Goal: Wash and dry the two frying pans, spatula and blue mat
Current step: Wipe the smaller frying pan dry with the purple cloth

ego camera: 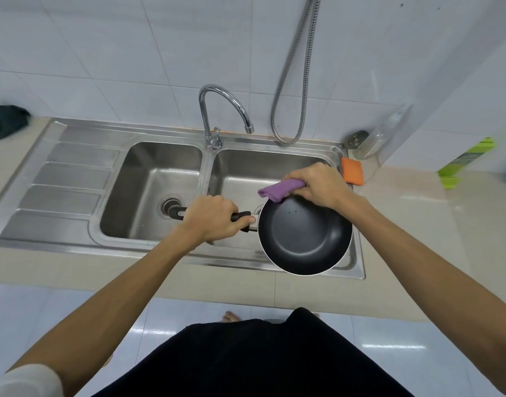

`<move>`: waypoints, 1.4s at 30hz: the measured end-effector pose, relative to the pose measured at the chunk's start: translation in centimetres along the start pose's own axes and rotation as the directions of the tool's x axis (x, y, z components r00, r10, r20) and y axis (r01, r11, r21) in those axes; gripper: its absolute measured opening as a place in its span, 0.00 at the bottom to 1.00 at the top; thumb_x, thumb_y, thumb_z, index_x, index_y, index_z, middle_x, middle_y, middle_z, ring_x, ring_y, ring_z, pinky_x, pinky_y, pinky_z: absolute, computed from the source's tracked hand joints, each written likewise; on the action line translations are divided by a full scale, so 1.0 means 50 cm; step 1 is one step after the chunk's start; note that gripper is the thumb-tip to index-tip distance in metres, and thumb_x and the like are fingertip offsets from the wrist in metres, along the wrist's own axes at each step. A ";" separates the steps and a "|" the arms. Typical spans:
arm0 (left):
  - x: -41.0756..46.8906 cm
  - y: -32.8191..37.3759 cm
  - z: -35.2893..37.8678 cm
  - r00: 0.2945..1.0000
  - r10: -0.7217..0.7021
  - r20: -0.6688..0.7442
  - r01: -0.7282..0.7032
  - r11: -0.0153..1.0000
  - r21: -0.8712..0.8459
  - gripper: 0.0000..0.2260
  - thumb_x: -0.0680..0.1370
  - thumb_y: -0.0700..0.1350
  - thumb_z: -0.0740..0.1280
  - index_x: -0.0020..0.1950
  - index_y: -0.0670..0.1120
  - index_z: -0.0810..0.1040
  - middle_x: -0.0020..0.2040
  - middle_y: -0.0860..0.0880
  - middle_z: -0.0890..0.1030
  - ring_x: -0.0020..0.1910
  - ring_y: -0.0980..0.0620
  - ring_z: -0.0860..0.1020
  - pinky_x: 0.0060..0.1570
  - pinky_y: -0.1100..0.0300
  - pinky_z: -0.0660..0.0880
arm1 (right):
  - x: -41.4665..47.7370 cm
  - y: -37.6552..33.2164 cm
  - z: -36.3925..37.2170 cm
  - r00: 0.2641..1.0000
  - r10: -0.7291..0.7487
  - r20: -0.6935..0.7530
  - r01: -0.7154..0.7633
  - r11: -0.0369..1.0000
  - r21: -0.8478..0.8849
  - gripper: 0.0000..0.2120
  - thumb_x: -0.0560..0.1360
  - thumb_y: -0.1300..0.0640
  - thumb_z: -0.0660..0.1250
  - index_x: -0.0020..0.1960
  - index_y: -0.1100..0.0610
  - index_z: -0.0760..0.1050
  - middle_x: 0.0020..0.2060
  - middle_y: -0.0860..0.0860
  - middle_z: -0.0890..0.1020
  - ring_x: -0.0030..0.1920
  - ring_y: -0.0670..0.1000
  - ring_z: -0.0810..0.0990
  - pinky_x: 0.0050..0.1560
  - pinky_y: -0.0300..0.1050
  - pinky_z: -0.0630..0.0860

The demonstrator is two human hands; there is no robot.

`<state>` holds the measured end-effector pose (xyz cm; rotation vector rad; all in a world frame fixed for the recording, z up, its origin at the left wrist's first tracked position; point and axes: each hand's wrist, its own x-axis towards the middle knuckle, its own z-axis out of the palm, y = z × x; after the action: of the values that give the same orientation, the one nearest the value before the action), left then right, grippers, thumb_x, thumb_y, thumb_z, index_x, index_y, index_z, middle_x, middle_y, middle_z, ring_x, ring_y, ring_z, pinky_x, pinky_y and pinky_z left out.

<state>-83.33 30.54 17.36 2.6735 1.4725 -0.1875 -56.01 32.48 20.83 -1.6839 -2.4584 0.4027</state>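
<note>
The left hand (210,217) has its grip closed on the frying pan (304,234) handle, over the sink (171,179). The right hand (317,184) grips a purple cloth (277,190) — pressed on the pan's far rim.

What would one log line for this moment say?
stage: wiping pan | left hand: grips pan handle | right hand: holds cloth on pan rim | place: over sink, right basin
</note>
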 end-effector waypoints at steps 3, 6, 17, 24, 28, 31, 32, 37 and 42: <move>-0.009 -0.008 0.016 0.997 -0.070 0.032 0.072 0.993 -0.098 0.32 0.76 0.74 0.50 0.31 0.49 0.71 0.29 0.51 0.76 0.32 0.48 0.78 0.32 0.58 0.72 | -0.012 0.024 -0.004 0.992 -0.011 -0.126 0.018 0.998 0.056 0.18 0.72 0.51 0.69 0.62 0.47 0.82 0.53 0.48 0.87 0.53 0.56 0.85 0.53 0.53 0.80; -0.011 -0.010 0.028 0.983 -0.127 0.136 0.150 0.972 -0.182 0.33 0.76 0.74 0.52 0.31 0.47 0.73 0.30 0.50 0.77 0.33 0.48 0.78 0.33 0.58 0.70 | -0.029 0.043 -0.002 0.966 -0.031 -0.258 0.029 1.000 -0.009 0.20 0.71 0.58 0.71 0.63 0.52 0.82 0.54 0.51 0.87 0.54 0.56 0.85 0.52 0.50 0.79; -0.044 0.031 0.078 0.914 -0.248 0.322 0.362 0.856 -0.368 0.34 0.78 0.72 0.52 0.29 0.43 0.66 0.27 0.48 0.73 0.29 0.49 0.73 0.32 0.57 0.67 | -0.083 -0.009 0.114 0.902 0.324 -0.286 -0.351 0.935 -0.047 0.25 0.67 0.58 0.79 0.62 0.58 0.77 0.54 0.59 0.76 0.50 0.61 0.79 0.42 0.47 0.74; -0.043 0.040 0.084 0.924 -0.300 0.236 0.362 0.886 -0.291 0.35 0.74 0.76 0.52 0.33 0.45 0.74 0.30 0.50 0.76 0.33 0.45 0.78 0.37 0.54 0.76 | -0.108 -0.012 0.166 0.951 0.205 0.233 -0.193 0.979 -0.072 0.33 0.77 0.38 0.68 0.77 0.49 0.68 0.73 0.55 0.68 0.71 0.62 0.68 0.69 0.59 0.69; -0.050 0.047 0.086 0.944 -0.272 0.185 0.320 0.893 -0.316 0.33 0.74 0.75 0.56 0.33 0.45 0.73 0.29 0.50 0.75 0.29 0.51 0.76 0.31 0.59 0.70 | -0.125 0.022 0.187 0.968 -0.001 0.249 0.051 0.980 -0.192 0.32 0.80 0.39 0.49 0.80 0.52 0.64 0.79 0.54 0.65 0.78 0.61 0.63 0.74 0.62 0.63; -0.055 0.059 0.092 0.958 -0.240 0.156 0.279 0.906 -0.319 0.33 0.74 0.74 0.57 0.34 0.44 0.73 0.28 0.50 0.73 0.28 0.50 0.76 0.28 0.60 0.67 | -0.130 0.029 0.205 0.965 0.075 0.252 -0.020 0.977 -0.214 0.34 0.80 0.44 0.42 0.82 0.56 0.57 0.81 0.55 0.60 0.78 0.63 0.62 0.74 0.66 0.61; -0.057 0.064 0.093 0.959 -0.241 0.146 0.277 0.903 -0.329 0.34 0.73 0.75 0.56 0.34 0.43 0.74 0.27 0.50 0.73 0.28 0.49 0.76 0.27 0.60 0.68 | -0.129 0.027 0.208 0.970 0.139 0.201 -0.092 0.970 -0.225 0.32 0.80 0.46 0.43 0.82 0.58 0.56 0.81 0.56 0.60 0.78 0.64 0.62 0.74 0.67 0.60; -0.068 0.094 0.104 0.977 -0.196 0.082 0.212 0.919 -0.332 0.32 0.75 0.73 0.56 0.37 0.44 0.75 0.29 0.51 0.73 0.28 0.51 0.73 0.25 0.60 0.63 | -0.093 -0.017 0.231 0.900 0.437 -0.007 -0.436 0.899 -0.045 0.30 0.84 0.54 0.52 0.82 0.62 0.49 0.82 0.58 0.51 0.81 0.63 0.50 0.78 0.65 0.47; -0.060 0.102 0.095 0.982 -0.185 0.029 0.185 0.935 -0.301 0.31 0.75 0.73 0.56 0.40 0.44 0.76 0.31 0.49 0.76 0.31 0.47 0.76 0.30 0.56 0.71 | -0.040 -0.116 0.203 0.910 0.390 0.143 -0.414 0.825 0.385 0.31 0.87 0.52 0.49 0.82 0.56 0.37 0.82 0.54 0.40 0.82 0.53 0.38 0.80 0.55 0.36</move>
<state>-80.89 24.69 13.19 2.2956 1.6061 0.0264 -63.07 27.20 12.89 -1.9980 -1.8479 0.9527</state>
